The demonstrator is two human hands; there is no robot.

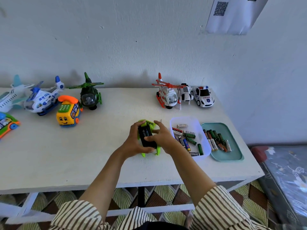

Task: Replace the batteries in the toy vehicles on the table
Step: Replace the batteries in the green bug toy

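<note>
My left hand [134,143] and right hand [163,137] both grip the green toy vehicle [149,123], which I hold belly-up just above the table [116,165]. The left hand's fingers are curled over the toy's far end with the thumb along its near edge. The right hand's thumb presses on the black underside and its fingers wrap the far side. Between my thumbs the battery bay lies open. I can see cells [145,132] in it, but it is too dark to count them or read their ends. My palms hide most of the toy's body; only its green nose and two prongs near my wrists show. Just beyond my right fingertips lies a thin sliver [160,120] I cannot identify. Right beside my right hand stands a clear tub [182,119] with loose batteries [189,138] jumbled inside, and past it a teal tray [232,157] holds more batteries [217,141]. Far ahead of my right hand a red-and-white helicopter [167,95], a white toy [185,93] of unclear shape and a police car [202,97] stand in a row. Ahead of my left hand are a dark green helicopter [90,95], a yellow phone bus [69,112] and a blue-and-white helicopter [41,101]. Farther left, a white plane [9,97] and an orange-wheeled toy [7,123] are cut off by the frame edge.
</note>
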